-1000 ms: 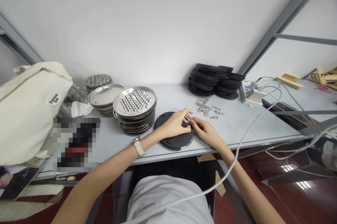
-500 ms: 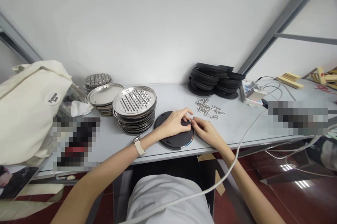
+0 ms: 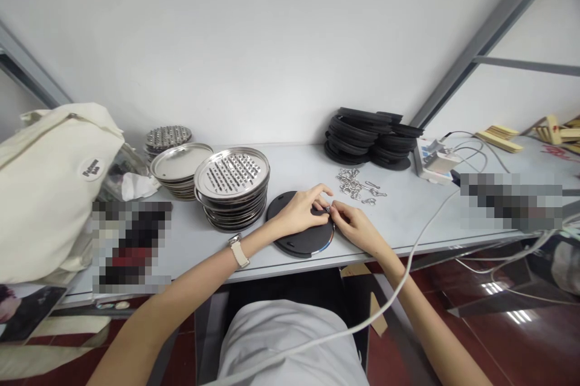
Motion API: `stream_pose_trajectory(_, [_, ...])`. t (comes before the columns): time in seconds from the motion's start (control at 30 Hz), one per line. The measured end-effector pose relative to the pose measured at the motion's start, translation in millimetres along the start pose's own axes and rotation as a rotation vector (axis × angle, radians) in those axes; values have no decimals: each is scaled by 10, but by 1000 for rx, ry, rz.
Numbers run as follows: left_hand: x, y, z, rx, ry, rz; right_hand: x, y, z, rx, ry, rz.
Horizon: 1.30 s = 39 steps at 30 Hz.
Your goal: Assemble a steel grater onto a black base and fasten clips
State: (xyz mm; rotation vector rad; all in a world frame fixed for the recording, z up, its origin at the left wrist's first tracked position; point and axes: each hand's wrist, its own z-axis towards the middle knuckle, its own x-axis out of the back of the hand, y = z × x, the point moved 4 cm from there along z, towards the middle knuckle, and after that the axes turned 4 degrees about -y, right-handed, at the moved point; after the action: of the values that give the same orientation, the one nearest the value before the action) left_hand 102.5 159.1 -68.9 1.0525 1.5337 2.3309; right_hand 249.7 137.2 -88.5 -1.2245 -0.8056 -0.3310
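Note:
A black round disc (image 3: 296, 243) lies flat near the table's front edge, with a shiny coloured strip on its lower right rim. My left hand (image 3: 301, 212) rests across it, fingers bent toward the right rim and thumb pressed down. At that rim my right hand (image 3: 356, 226) pinches a small metal clip (image 3: 327, 209) between thumb and forefinger, largely covered by the fingertips. Just beyond lies a loose heap of metal clips (image 3: 351, 185). Left of the disc stands a stack of round metal grater plates (image 3: 238, 173).
Black discs (image 3: 356, 132) are piled by the wall. Plain metal plates (image 3: 181, 161) and another grater stack (image 3: 167, 137) stand at left, beside a cream bag (image 3: 58, 193). A power strip (image 3: 435, 162) sits at right. A white cable (image 3: 410, 259) crosses in front of my right forearm.
Both hands stay at the disc's right rim with only slight finger shifts. A dark tab seen by my left thumb a second ago no longer stands out.

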Motion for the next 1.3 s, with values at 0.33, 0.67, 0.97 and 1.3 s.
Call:
stream_pose_trajectory(0.33, [46, 32, -18, 37, 12, 0, 0, 4, -11, 18, -5, 2])
stream_pose_trajectory(0.67, [13, 32, -15, 41, 28, 89, 11, -20, 9, 10, 27, 7])
stream_pose_trajectory(0.97, [11, 14, -11, 31, 31, 71, 6, -9, 9, 28, 0, -3])
stream_pose_trajectory(1.3, [1, 6, 0, 38, 7, -4, -1, -9, 0, 28, 17, -4])
